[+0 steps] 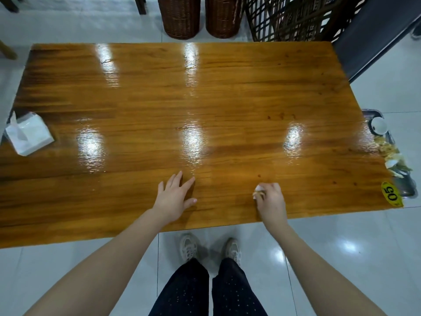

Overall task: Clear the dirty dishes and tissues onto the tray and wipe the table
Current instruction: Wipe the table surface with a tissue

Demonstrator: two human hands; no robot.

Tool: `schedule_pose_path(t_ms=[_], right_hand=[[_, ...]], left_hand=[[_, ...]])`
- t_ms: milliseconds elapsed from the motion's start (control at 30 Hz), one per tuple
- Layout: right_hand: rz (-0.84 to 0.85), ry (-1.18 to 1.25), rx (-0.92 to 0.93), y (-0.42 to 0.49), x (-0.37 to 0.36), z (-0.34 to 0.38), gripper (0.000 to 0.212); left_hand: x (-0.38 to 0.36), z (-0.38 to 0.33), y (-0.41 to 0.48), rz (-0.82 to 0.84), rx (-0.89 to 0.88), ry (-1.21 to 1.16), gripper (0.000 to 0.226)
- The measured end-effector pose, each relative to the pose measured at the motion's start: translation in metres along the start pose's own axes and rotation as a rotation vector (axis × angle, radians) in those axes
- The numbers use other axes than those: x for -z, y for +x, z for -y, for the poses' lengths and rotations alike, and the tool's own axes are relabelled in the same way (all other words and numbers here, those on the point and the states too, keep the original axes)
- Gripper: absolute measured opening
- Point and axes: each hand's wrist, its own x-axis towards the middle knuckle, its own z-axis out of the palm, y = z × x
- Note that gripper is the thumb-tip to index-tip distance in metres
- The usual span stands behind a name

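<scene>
A glossy wooden desk (pixel 205 99) fills most of the view, with ceiling lights mirrored in bright patches on its varnish. The left hand (pixel 174 197) lies flat on the near part of the desk, palm down, fingers straight and spread, holding nothing. To its right and well apart from it, the right hand (pixel 271 199) has its fingers curled round a small crumpled white tissue (pixel 258 190), which it presses against the wood close to the near edge. A yellow sticker (pixel 391 193) printed "05" sits on the near right corner of the desk. Just past the right edge a metal tray (pixel 373 112) shows in part; what it rests on cannot be told. In it, at the far end, stands a small white cup (pixel 379 126), and nearer lies a heap of crumpled, yellow-stained tissues and scraps (pixel 391 153). At the left edge of the desk an opened pack of white tissues (pixel 29 133) lies tilted, one sheet sticking up from its top. Beyond the far edge two brown wicker baskets (pixel 180 17) stand side by side on the pale tiled floor (pixel 341 247), next to a dark wooden lattice screen (pixel 291 17). Below the near edge the person's dark dotted trousers (pixel 186 293) and light trainers (pixel 188 247) are seen
</scene>
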Motion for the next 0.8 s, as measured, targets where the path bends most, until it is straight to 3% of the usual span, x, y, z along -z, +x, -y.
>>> schedule_pose_path(t_ms=[67, 200, 500, 667, 800], right_hand=[[-0.045, -0.013, -0.077, 0.016, 0.014, -0.012, 0.027], [-0.032, -0.040, -0.099, 0.019, 0.023, -0.022, 0.023], [0.078, -0.001, 0.165, -0.041, -0.010, -0.007, 0.012], [0.149, -0.058, 0.279, -0.021, -0.001, -0.016, 0.017], [0.103, -0.050, 0.241, 0.028, 0.015, -0.012, 0.018]], left_hand=[[-0.002, -0.002, -0.003, -0.004, 0.016, -0.017, 0.067], [-0.009, -0.008, -0.007, -0.014, 0.056, -0.037, 0.068], [-0.020, -0.029, -0.009, -0.025, 0.100, -0.049, 0.067], [-0.023, -0.041, -0.011, -0.037, 0.106, -0.074, 0.068], [-0.024, -0.047, -0.015, -0.049, 0.113, -0.088, 0.068]])
